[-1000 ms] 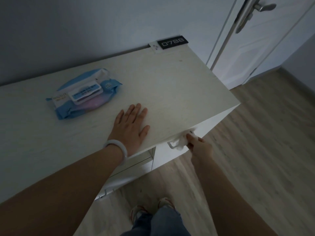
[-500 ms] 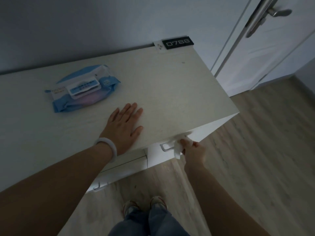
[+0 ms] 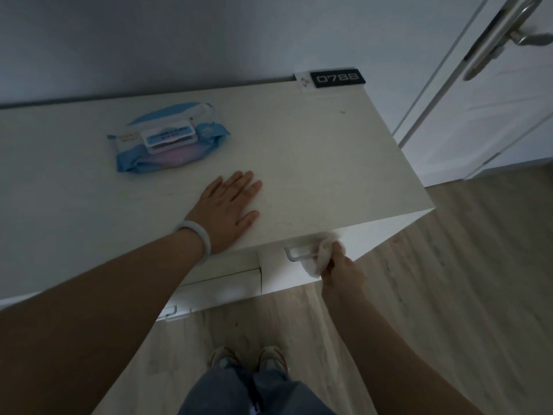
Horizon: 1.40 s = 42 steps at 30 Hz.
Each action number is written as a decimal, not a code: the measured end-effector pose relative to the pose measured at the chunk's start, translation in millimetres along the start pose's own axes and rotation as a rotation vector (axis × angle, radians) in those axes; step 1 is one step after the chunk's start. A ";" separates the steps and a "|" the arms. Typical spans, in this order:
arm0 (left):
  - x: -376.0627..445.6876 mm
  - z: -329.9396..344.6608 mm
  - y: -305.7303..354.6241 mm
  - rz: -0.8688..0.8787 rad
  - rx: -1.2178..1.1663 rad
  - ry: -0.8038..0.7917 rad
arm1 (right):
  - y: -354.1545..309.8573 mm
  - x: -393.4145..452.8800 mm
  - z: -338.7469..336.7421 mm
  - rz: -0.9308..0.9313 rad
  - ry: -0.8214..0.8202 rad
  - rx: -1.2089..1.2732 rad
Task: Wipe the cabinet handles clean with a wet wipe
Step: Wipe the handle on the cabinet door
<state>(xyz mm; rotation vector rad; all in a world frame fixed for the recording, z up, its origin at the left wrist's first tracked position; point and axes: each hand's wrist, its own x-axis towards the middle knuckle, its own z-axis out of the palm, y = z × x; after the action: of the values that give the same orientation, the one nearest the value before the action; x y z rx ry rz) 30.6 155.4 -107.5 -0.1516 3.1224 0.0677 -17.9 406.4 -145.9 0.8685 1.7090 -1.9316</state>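
Wet wipe [image 3: 321,256] now at handle's [image 3: 299,254] right end

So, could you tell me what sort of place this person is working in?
Probably a room in a home or flat: a white cabinet stands against a plain wall, a white door with a lever handle is beside it, and the floor is wood-look boards.

Covering the right end of the upper handle [image 3: 299,255]: the bunched wet wipe [image 3: 321,259]. Hiding the fingertips of the right hand [image 3: 344,272]: the same wipe. Overhanging most of the drawer fronts [image 3: 227,287]: the cabinet top [image 3: 314,163]. Showing only partly beside the left forearm: the lower handle [image 3: 172,313]. Running off the top right edge: the door lever [image 3: 526,37]. Remaining too small to read: print on the wipes pack [image 3: 167,137].
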 end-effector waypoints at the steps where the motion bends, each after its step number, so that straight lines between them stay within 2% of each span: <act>1: 0.3 0.1 0.2 0.000 0.007 -0.003 | 4.4 -2.9 0.9 0.029 -0.052 0.064; 4: -0.3 0.6 2.9 -0.005 0.029 -0.002 | 17.9 -21.5 14.1 0.095 -0.182 0.139; 11: -17.0 -1.3 15.3 -0.159 -0.002 -0.017 | 19.6 -34.1 38.1 0.255 -0.261 0.164; 18: -34.5 2.7 15.8 -0.182 -0.036 0.064 | 7.7 -10.8 26.9 0.214 -0.190 0.101; 25: -34.8 3.2 16.4 -0.185 -0.011 0.064 | -2.4 -9.6 28.2 0.170 -0.165 0.013; 30: -34.9 1.2 16.6 -0.184 -0.014 0.076 | -27.9 13.9 6.4 0.145 -0.139 0.105; 34: -35.2 0.0 18.2 -0.185 -0.016 0.065 | -1.8 -17.8 29.7 0.162 -0.176 -0.045; 36: -35.3 0.9 17.4 -0.189 -0.017 0.062 | 5.9 -27.8 33.9 0.195 -0.179 -0.012; 39: -34.9 2.6 16.9 -0.189 -0.013 0.058 | -13.2 -9.5 19.8 0.149 -0.159 -0.012; 42: -34.7 2.2 17.1 -0.190 -0.006 0.070 | -22.7 9.9 8.0 0.142 -0.124 0.123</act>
<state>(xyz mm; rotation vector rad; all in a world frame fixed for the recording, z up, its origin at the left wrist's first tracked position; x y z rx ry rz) 63.5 175.8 -108.4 -0.4586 3.1586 0.0712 -41.7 403.1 -135.9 0.8696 1.4312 -1.9677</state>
